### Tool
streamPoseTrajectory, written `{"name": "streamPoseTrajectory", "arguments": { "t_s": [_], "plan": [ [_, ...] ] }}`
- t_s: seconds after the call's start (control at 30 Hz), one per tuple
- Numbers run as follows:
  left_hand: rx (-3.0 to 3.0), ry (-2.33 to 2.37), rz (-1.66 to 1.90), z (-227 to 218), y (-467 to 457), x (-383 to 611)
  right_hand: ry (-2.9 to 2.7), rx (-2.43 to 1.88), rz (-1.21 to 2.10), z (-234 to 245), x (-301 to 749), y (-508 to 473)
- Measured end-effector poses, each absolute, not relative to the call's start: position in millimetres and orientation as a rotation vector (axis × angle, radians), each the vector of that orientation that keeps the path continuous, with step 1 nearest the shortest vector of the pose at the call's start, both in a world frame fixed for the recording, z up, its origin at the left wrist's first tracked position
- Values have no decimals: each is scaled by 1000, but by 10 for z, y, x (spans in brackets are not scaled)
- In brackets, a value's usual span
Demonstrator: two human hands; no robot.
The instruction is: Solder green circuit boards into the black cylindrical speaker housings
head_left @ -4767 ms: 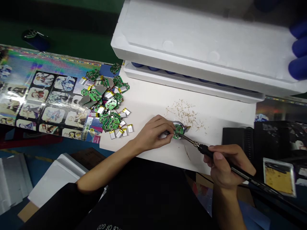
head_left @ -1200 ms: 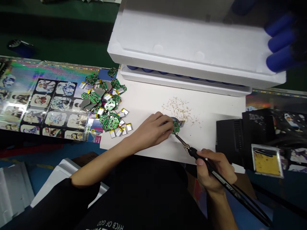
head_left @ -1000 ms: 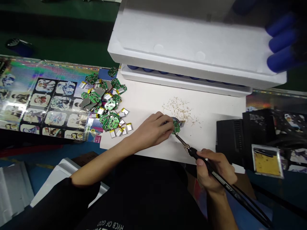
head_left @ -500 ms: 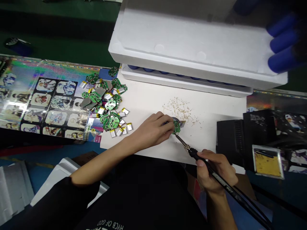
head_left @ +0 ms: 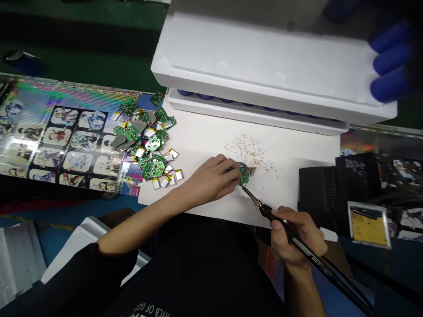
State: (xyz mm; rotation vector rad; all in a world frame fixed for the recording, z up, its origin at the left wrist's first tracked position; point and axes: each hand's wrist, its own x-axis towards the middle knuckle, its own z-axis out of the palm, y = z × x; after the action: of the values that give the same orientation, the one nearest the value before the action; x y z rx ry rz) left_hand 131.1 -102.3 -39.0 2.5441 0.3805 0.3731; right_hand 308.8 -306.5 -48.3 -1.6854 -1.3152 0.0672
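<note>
My left hand (head_left: 211, 178) pinches a small round green circuit board (head_left: 244, 174) against the white sheet (head_left: 205, 141). A black soldering iron (head_left: 299, 244) lies in my right hand (head_left: 297, 235), gripped like a pen, with its metal tip touching the lower edge of the board. A small silver piece sticks out beside the board on its right.
A pile of green boards and small silver battery cells (head_left: 147, 145) lies left of the sheet on a glossy printed card sheet (head_left: 49, 132). Tiny wire clippings (head_left: 251, 152) are scattered behind the board. Another person's blue-gloved hand (head_left: 391, 57) holds a white foam tray (head_left: 271, 70). The black soldering station (head_left: 350, 193) stands right.
Almost nothing has moved in the last second. Compared with several seconds back, my right hand and the iron sit lower and closer to me; the iron tip stays at the board.
</note>
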Motion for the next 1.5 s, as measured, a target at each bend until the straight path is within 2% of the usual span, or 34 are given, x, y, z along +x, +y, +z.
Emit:
{"name": "streamPoseTrajectory", "arguments": {
  "t_s": [0.23,0.57,0.97,1.27,1.5],
  "plan": [
    [2548,378,386,-396,-1020,1305,-1252,-1663,85,-506,3106,-3102],
    [2565,373,423,-415,-1024,1308,-724,-1526,50,-509,3211,-3016],
    [2495,406,442,-391,-1035,1263,-572,-1580,51,-494,3143,-2927],
    [2105,568,558,-673,-1215,1284,-627,-1469,175,-561,3151,-2911],
    [1948,573,492,-433,-1082,1002,-672,-1468,307,-645,3134,-2781]
  ]
}}
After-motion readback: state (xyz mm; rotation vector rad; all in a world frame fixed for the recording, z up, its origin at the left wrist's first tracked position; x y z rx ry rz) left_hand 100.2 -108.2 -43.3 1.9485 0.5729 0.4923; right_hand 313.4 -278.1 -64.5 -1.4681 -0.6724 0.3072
